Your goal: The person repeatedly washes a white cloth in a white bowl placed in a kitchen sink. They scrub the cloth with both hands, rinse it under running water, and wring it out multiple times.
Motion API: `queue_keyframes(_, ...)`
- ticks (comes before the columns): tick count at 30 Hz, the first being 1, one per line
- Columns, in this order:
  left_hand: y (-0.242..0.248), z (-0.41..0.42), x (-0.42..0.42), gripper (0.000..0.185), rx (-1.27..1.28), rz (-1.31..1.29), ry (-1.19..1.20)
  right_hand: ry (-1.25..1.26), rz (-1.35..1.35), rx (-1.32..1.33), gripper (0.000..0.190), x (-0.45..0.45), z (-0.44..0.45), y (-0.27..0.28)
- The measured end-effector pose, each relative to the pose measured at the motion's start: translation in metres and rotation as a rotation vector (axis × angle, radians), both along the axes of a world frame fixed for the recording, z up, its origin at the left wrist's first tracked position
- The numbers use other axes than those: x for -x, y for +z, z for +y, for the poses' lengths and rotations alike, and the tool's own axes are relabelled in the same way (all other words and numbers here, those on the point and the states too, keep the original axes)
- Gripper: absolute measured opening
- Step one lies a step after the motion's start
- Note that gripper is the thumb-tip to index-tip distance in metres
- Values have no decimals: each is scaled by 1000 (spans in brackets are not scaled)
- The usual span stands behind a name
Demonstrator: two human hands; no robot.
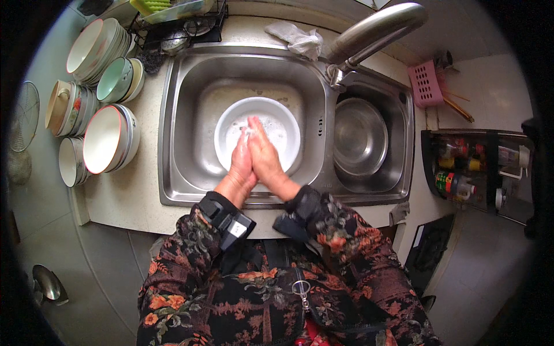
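My left hand (243, 164) and my right hand (264, 153) are pressed palm to palm over a white basin (292, 137), with a little foam or water showing near the fingers. Neither hand visibly holds an object. Some suds float in the basin, which sits in the larger bowl of a stainless steel sink (194, 121). In the smaller sink bowl on the right lies a round metal pan or lid (361, 134). A curved steel faucet (376, 32) rises behind the divider, and a crumpled white cloth (298, 39) lies on the back rim beside it.
Stacked bowls (104, 138) and plates (97, 47) stand on the counter at the left. Behind them is a black wire rack (186, 26) with a skimmer. A pink perforated basket (426, 84) with chopsticks and a dark rack of bottles (463, 164) are at the right.
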State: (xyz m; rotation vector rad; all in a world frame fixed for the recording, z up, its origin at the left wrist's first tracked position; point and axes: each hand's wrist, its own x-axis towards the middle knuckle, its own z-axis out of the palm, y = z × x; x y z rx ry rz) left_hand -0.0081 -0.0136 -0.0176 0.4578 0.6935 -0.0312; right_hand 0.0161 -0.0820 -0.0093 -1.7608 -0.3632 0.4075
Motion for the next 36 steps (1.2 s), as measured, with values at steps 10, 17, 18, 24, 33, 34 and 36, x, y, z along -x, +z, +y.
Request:
queue_keyframes(10,15,27,0,57,64,-15,-233,-32,454,-93,29,-29,-25,-14)
queue_keyframes(17,14,55,17,69,-10,53,-194,-151,633,128,26,-70,-39,-61)
queue_keyframes(18,18,57,19,67,-30,74,-184,-196,688,140,27,-71,-33,-40)
queue_keyframes(24,20,76,35,64,-14,44,-115,-257,328,184,25,-104,-26,-121)
queue_keyframes(33,11,98,47,61,7,62,-12,491,-125,375,18,-70,30,-102)
queue_keyframes(34,11,98,46,61,10,62,-12,584,-188,399,18,-65,29,-105)
queue_keyframes(36,12,97,44,61,12,63,-10,785,-336,511,15,-57,27,-101)
